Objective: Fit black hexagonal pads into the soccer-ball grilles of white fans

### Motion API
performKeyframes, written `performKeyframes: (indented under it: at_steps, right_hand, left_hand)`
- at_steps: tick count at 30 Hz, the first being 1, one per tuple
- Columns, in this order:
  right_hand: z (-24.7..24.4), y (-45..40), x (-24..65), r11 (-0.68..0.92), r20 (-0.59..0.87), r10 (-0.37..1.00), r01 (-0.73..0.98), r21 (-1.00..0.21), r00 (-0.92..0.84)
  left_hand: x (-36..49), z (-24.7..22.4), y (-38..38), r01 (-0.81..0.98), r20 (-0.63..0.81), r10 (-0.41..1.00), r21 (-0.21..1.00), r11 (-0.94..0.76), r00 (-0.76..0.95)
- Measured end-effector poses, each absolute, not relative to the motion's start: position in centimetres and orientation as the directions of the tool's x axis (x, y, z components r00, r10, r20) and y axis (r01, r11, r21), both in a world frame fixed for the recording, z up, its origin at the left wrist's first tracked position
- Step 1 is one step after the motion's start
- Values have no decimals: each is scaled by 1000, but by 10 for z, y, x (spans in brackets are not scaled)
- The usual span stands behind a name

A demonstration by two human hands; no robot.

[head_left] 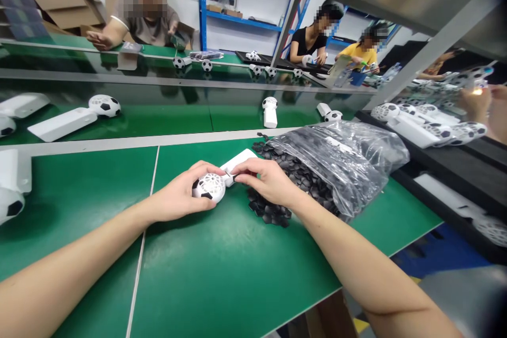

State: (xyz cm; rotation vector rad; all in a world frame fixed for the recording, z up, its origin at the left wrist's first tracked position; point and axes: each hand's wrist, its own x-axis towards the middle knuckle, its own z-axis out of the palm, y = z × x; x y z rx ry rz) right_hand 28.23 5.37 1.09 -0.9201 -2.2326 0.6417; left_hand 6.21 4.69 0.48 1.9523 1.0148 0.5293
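Note:
My left hand (184,193) is closed round the ball-shaped head of a white plastic device (211,188), which has a lattice face and black football patches. The device's flat white handle (240,159) points away to the upper right, partly behind my fingers. At the neck of the device, my right hand (263,179) pinches a small black piece (233,177) between thumb and forefinger. Just beyond that hand lies a heap of small black pieces (273,215), spilling from a clear plastic bag (352,153) onto the green table.
White football-headed devices (75,119) lie on the green conveyor (166,116) ahead, with more at the left edge. At right, a black tray (443,156) holds several more. Co-workers (146,16) sit across the line. A slanting metal post (431,37) stands at upper right.

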Motion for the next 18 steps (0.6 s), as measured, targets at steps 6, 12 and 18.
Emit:
performKeyframes:
  at_steps: [6,12,18]
  right_hand:
    - [16,48,285,650,302,733,495,-577,-610]
    - [13,46,288,527,205,811,534,-661,-548]
    - [15,45,284,436,146,844,503,-746,-516]
  left_hand:
    - [62,8,44,480,-13,820,816,-322,572]
    - [66,7,41,538,-32,868,796,-277,495]
    - [68,7,40,549,-20,878,787,-281,478]
